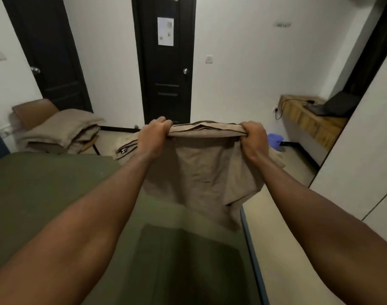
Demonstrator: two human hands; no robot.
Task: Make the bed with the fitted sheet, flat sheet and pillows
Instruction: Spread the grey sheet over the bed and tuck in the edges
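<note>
Over the far right corner of the bare green mattress (56, 183), the tan sheet (201, 170) is hanging in limp folds. It is judged light, soft and best taken along its bunched top edge. Both arms are reaching straight out, the left hand (155, 134) and right hand (253, 138) each closing in a fist around that edge, knuckles up.

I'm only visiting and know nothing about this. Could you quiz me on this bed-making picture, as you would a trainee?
1. True or false: both the left hand and right hand grip the tan sheet.
2. The folded bedding pile lies on: A the chair, B the floor, C the desk.
3. Fill in: the bare mattress is ___ in colour.
Key: 1 true; 2 A; 3 green.
</note>
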